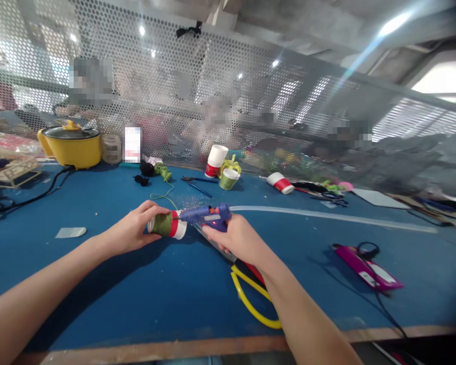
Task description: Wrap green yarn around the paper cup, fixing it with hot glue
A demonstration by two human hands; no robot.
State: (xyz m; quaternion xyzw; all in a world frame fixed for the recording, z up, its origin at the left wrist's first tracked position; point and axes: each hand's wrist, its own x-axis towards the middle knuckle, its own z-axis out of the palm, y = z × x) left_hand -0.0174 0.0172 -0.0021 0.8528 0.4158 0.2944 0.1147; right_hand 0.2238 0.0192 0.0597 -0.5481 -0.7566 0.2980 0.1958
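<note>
Left of centre in the frame, the left hand (146,226) holds a paper cup (174,228) partly wrapped in green yarn (161,224), and the right hand (236,236) a blue glue gun (207,215), whose nozzle (179,218), apparently touching the cup, could burn the left hand if either slipped.

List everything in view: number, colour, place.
Held cup: one, green, red, white, centre
Glue gun: one, blue, centre
Rod: one, clear, behind glue gun
Scissors: one pair, yellow handles, front
Other cups: three or more, white, red, green, back
Pliers: one, blue handles, near other cups
Yarn: uncounted, black, green, back left
Pot: one, yellow, back left
Jar: one, clear, beside pot
Screen: one, white, by jar
Packet: one, purple, right
Mesh: one, grey, background
People: uncounted, blurred, behind mesh
Table: one, blue, underneath
Clutter: uncounted, mixed, table ends
Left hand: one, bare, on held cup
Right hand: one, bare, on glue gun
</note>
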